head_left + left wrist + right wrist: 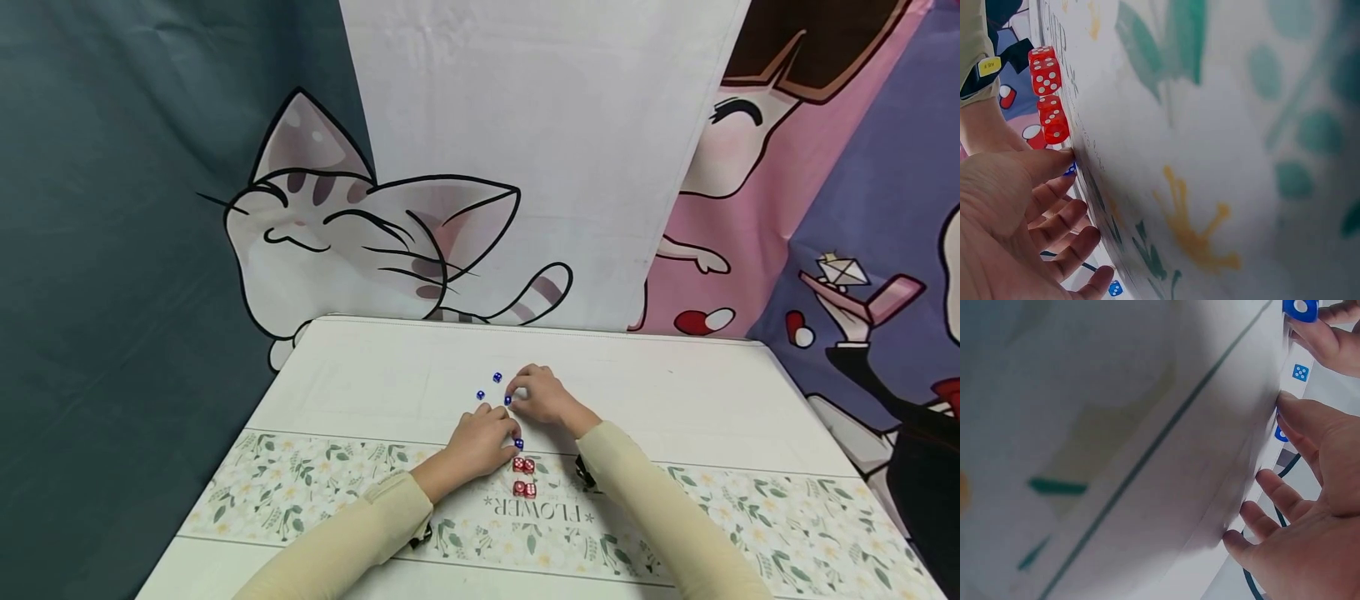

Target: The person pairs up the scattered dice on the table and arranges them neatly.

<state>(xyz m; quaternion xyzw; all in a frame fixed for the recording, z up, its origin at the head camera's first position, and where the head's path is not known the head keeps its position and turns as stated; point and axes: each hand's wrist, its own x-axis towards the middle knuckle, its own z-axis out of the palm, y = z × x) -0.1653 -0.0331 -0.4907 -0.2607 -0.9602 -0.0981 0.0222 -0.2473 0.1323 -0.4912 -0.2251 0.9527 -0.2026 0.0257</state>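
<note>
My left hand (480, 440) pinches a blue die (519, 443) between thumb and index finger, close to the table surface. In the left wrist view that die (1070, 169) is mostly covered by the fingertips. Farther off, my right hand (542, 395) has its thumb and index finger on another blue die (507, 401); the right wrist view shows part of this die (1280, 434) between them. Two more blue dice lie loose beyond the left hand, one nearer (481, 395) and one farther (497, 377). Several red dice (524, 466) sit in two pairs nearer me.
A white table (375, 367) carries a floral band (337, 492) with the word FLOWER printed on it. Behind it hangs a cloth backdrop (555, 150) with a cartoon cat. Dark straps (583, 472) are on both wrists.
</note>
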